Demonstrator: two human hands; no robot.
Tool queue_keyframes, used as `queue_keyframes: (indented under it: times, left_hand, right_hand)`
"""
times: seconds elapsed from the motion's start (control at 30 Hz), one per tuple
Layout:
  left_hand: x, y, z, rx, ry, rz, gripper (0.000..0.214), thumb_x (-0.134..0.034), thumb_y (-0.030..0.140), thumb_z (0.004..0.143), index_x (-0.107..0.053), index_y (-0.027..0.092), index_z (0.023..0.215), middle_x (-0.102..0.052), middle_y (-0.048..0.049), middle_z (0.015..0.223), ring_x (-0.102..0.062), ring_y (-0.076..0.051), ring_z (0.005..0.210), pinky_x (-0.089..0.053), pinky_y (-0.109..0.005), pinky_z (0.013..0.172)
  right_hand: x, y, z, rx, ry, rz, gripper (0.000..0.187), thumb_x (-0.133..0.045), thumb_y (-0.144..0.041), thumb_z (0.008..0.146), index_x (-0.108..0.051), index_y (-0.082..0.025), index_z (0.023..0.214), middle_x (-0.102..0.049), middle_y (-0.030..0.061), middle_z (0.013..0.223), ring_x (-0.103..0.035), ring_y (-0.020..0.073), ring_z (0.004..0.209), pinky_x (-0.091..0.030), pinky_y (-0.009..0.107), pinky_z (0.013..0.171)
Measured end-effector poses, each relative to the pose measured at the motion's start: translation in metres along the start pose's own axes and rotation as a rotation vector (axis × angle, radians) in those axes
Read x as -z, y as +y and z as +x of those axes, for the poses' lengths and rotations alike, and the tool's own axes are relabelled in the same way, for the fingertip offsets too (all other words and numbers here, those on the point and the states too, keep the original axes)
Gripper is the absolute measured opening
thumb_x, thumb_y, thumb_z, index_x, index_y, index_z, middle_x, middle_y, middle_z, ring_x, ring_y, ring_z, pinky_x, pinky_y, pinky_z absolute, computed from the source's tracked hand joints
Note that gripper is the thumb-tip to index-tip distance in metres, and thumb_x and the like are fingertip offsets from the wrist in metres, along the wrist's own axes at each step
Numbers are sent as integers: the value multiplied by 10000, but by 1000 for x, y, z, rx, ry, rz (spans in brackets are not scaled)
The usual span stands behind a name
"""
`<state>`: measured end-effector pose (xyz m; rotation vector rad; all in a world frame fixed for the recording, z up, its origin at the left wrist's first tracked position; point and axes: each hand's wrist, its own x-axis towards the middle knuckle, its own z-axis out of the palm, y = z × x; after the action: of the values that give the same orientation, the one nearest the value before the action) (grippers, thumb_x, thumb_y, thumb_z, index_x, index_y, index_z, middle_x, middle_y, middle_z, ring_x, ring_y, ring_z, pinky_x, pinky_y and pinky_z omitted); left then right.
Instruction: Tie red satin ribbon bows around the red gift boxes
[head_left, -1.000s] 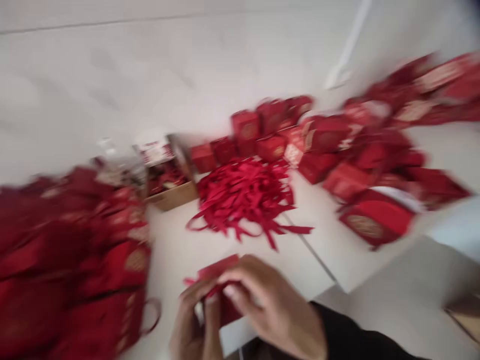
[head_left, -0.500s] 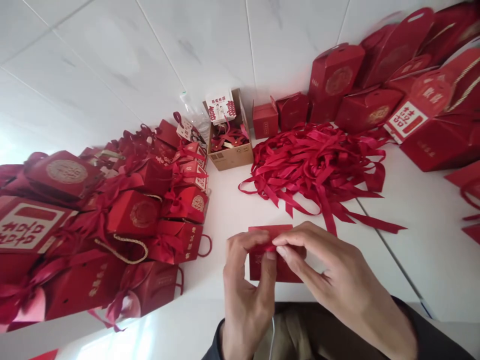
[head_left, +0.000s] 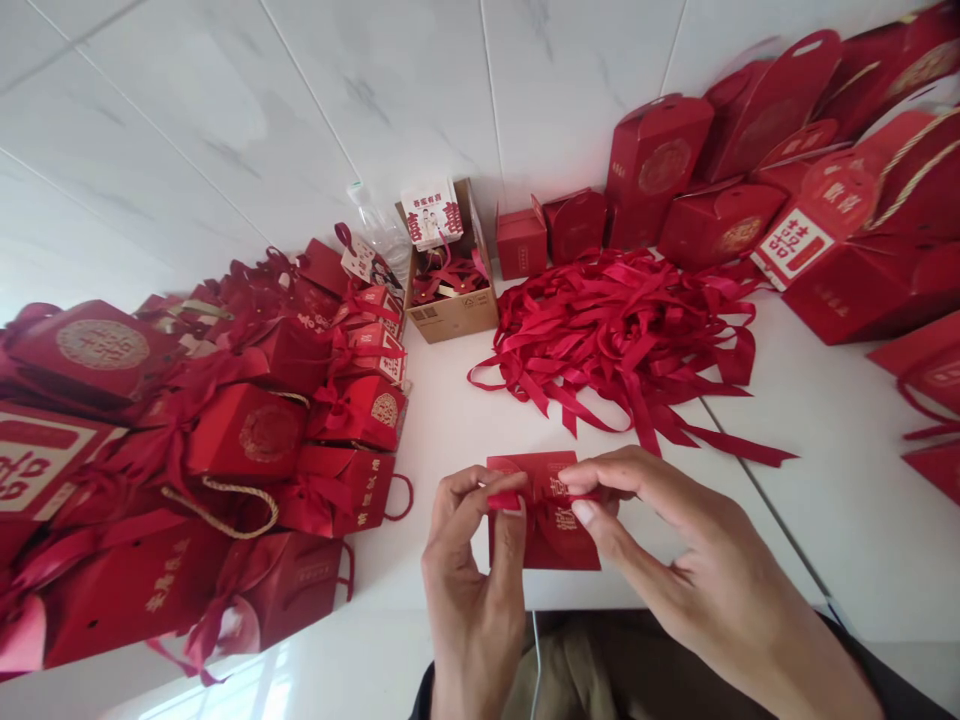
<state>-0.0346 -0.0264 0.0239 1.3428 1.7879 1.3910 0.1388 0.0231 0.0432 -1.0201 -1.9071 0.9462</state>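
A small red gift box point(head_left: 551, 550) with printed characters lies on the white table in front of me. A red ribbon point(head_left: 504, 501) runs across the middle of its top. My left hand point(head_left: 480, 575) pinches one part of this ribbon between thumb and fingers, over the box's left side. Over the right side, my right hand point(head_left: 667, 545) is closed on another part of the ribbon with thumb and forefinger. Between the hands the ribbon is gathered at the centre of the box, its exact shape too small to tell. The box's right edge is partly hidden by my right hand.
Beyond the box lies a tangled heap of red ribbons point(head_left: 626, 335). A cardboard box point(head_left: 454, 315) with cards and small red pieces stands against the tiled wall, a clear plastic bottle point(head_left: 379, 225) beside it. Many ribboned red boxes point(head_left: 247, 430) crowd the left; more red boxes point(head_left: 660, 160) line the back right.
My hands have moved apart from the middle of the box, each drawing ribbon outward. The printed characters on the box top now show between them. The view has shifted slightly.
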Motion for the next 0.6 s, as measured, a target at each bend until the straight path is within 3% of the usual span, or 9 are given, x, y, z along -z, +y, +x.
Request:
queue_keyframes:
  times: [0.13,0.3,0.43,0.6]
  left_hand:
    - [-3,5,-5,19,-109,-89,209,-601,239,1001,-775,303,1097,-707,-22,1003,-681,-163,925,-565,-250,786]
    - [-4,7,-5,10,-72,-65,194,-664,223,960,-729,287,1131,-760,-9,1018,-698,-148,908,-559,-231,797]
    - [-2,8,-2,-42,-114,26,96,-687,285,961,-769,272,1007,-751,-11,940,-659,-153,902,-519,-217,767]
    - [1,10,-5,161,-123,-193,221,-623,402,1003,-734,217,960,-741,-37,923,-652,-161,854,-517,-247,792]
  right_hand:
    - [-3,1,2,52,-122,32,317,-550,-203,1064,-573,-357,1341,-687,-40,1235,-677,89,1084,-542,142,939]
    - [-8,1,6,43,-92,74,174,-539,-189,1064,-634,-321,1128,-695,-42,1099,-692,81,971,-556,122,824]
    - [-6,-1,6,38,-71,66,157,-548,-200,1059,-625,-327,1109,-695,-42,1074,-696,91,935,-567,129,807]
    - [3,-1,0,50,-67,-10,151,-575,-227,1041,-610,-339,1136,-711,-48,1033,-704,107,875,-587,148,769]
